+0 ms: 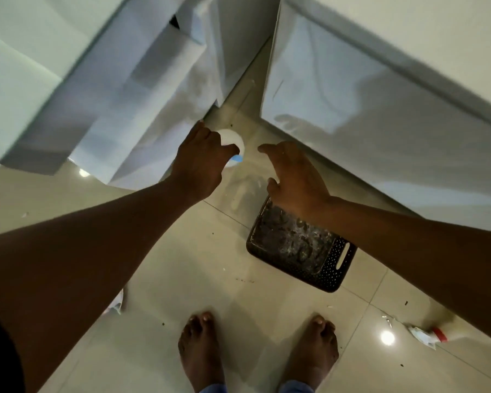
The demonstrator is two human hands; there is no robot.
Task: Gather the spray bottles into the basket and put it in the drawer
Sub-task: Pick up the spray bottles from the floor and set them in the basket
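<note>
Spray bottle (234, 146), white and seen from above at the centre of the frame, stands on the tiled floor (199, 259) under the left hand (203, 163), whose fingers curl over its top, probably to lift it. The right hand (294, 180) hovers open and empty beside it, above the dark perforated basket (298, 245) at centre right, likely placed close for loading.

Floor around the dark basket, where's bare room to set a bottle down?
Bare tile lies between the basket and the feet, and left of it. Crowded: the corner by the cabinets, where the left hand grips a white bottle.
</note>
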